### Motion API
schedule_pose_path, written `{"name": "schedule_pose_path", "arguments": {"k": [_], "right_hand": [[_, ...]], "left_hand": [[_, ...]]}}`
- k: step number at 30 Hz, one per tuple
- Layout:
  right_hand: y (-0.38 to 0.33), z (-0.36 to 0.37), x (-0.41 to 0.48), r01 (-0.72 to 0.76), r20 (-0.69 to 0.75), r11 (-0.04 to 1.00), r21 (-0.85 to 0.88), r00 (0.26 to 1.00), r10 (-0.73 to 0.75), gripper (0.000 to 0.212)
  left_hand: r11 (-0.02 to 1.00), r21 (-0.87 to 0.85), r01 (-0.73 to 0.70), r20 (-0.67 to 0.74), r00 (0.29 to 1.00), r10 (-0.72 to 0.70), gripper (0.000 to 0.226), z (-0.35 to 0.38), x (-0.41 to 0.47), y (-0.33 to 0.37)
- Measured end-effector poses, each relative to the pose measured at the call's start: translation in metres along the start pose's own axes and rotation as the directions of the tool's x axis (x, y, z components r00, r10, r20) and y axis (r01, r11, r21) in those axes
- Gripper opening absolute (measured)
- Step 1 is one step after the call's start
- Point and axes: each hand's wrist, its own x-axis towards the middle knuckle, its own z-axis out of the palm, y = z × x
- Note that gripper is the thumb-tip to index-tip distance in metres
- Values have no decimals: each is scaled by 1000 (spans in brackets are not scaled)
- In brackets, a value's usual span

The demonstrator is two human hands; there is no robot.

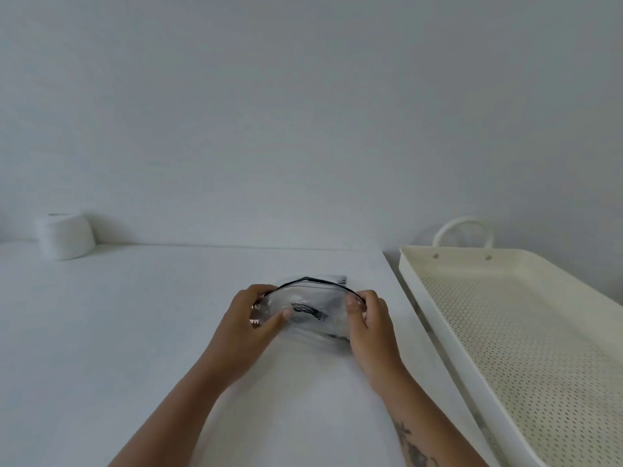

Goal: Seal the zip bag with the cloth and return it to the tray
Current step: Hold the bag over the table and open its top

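Both forearms reach forward over the white worktop [135, 332]; the left hand [247, 320] and right hand [369, 318] each pinch one end of one clear, glossy zip bag [312, 306], its dark-edged top bowed upward; one cream perforated tray [505, 332] lies right of the right hand; one white cylindrical container [65, 235] stands far left.

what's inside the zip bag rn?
Through the clear zip bag, held at both ends by the left hand and right hand, a pale cloth with dark markings shows. Its edges are blurred and partly hidden by fingers.
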Motion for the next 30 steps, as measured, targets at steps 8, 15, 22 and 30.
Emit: {"name": "schedule_pose_path", "arguments": {"k": [8, 15, 22, 30], "right_hand": [[-2, -10, 1, -152, 161, 950, 273, 981, 111, 36], [3, -17, 4, -258, 325, 906, 334, 934, 147, 23], [1, -25, 10, -433, 405, 485, 760, 899, 168, 24], [7, -26, 9, -350, 256, 772, 531, 935, 247, 9]], "left_hand": [[937, -296, 183, -75, 974, -214, 28, -13, 12, -8], [758, -600, 256, 41, 956, -290, 39, -18, 16, -8], [550, -789, 274, 191, 960, -204, 31, -31, 16, -7], [658, -713, 243, 119, 966, -228, 27, -30, 16, -4]]}}
